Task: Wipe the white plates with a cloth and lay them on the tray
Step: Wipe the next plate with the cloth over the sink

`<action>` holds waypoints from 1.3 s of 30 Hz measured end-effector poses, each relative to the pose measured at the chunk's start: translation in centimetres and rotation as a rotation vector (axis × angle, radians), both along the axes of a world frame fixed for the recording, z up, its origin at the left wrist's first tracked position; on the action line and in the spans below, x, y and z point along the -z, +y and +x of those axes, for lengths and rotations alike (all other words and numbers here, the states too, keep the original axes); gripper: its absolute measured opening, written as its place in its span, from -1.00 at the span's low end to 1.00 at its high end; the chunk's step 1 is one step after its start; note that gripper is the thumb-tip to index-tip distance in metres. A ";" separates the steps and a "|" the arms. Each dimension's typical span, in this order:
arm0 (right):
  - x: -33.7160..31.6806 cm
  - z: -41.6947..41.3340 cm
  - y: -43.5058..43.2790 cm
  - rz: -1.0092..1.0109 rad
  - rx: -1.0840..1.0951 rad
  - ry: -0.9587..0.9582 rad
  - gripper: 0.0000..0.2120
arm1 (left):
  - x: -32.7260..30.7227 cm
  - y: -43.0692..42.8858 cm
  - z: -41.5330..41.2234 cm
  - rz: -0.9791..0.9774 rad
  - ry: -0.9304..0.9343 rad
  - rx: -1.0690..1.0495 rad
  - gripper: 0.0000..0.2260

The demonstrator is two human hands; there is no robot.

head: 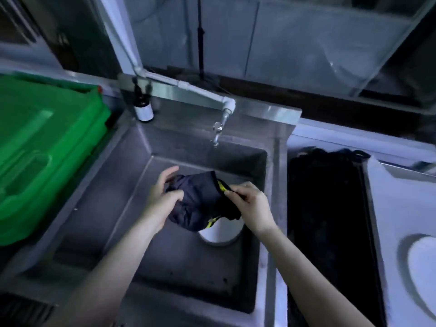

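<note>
Over the steel sink [236, 300] I hold a dark cloth [200, 199] with a yellow stripe in both hands. My left hand [162, 194] grips its left side, with the fingertips spread above it. My right hand [250, 201] pinches the cloth's right edge near the yellow stripe. Below the cloth a white plate [221, 232] lies in the sink, partly hidden by the cloth. Another white plate [422, 263] lies on the light surface [389, 208] at the far right. I cannot tell which thing is the tray.
A green plastic crate [42, 147] stands on the counter at the left. A tap [219, 131] on a white pipe hangs over the sink's back. A dark bottle [142, 107] stands at the sink's back left corner. A black tray-like mat [330, 220] lies right of the sink.
</note>
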State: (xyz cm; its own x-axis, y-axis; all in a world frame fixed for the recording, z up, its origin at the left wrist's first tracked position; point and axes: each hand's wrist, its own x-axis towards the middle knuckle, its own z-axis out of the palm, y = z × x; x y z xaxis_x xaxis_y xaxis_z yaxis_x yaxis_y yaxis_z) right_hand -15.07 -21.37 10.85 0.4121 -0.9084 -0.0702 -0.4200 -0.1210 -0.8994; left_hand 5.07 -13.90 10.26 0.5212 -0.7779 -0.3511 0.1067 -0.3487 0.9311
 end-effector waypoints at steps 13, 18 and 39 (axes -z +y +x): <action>-2.0 15.0 -1.4 -0.010 -0.113 0.029 -0.89 | -0.5 -1.2 10.1 -0.061 -0.226 0.323 -0.58; -2.2 16.9 -2.6 -0.026 -0.087 0.072 -0.85 | 0.3 -2.7 11.7 -0.062 -0.380 0.364 -0.83; 14.1 6.7 -6.6 0.308 0.206 0.498 -0.70 | 15.7 -7.1 6.5 0.336 -0.358 0.256 -0.78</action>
State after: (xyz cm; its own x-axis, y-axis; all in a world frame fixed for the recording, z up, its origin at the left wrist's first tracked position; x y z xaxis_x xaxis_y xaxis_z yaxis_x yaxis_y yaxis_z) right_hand -8.40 -27.97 -3.24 0.0808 -0.8734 -0.4803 -0.7856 0.2408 -0.5699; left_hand 11.56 -20.95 -5.44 0.4623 -0.7714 -0.4373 -0.3233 -0.6059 0.7269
